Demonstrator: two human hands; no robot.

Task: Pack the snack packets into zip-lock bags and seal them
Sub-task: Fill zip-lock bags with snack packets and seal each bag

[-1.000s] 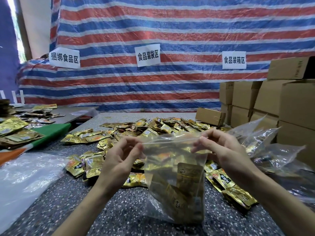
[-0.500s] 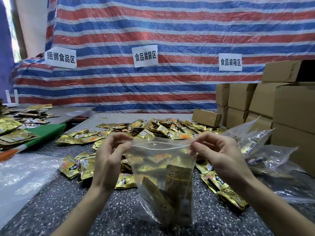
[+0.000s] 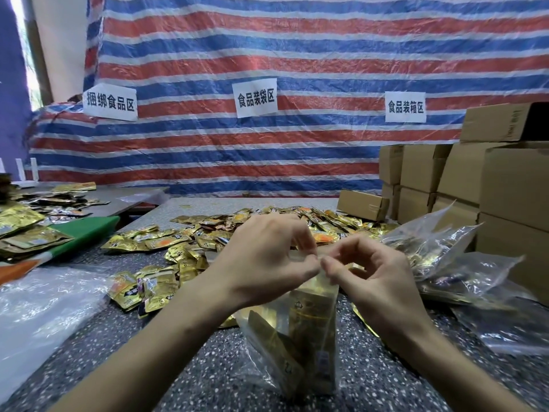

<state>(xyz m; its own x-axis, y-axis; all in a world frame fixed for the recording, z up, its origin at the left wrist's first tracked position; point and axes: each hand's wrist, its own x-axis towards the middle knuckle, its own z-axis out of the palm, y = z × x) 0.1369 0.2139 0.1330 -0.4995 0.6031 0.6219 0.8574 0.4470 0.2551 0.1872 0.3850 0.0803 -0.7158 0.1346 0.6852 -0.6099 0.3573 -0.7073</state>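
Zip-lock bag stands upright on the speckled tabletop, with gold snack packets inside. Left hand and right hand both pinch its top strip, fingertips almost meeting at the middle. Loose packets lie heaped behind; cardboard boxes are stacked at right.

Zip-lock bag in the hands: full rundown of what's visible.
The zip-lock bag is clear, thin, wrinkled plastic, held upright over the speckled table; whether its bottom touches it is unclear. Gold snack packets stand inside. The left hand and right hand pinch its top edge at the middle, fingertips nearly meeting. Whether the zip is sealed cannot be told.
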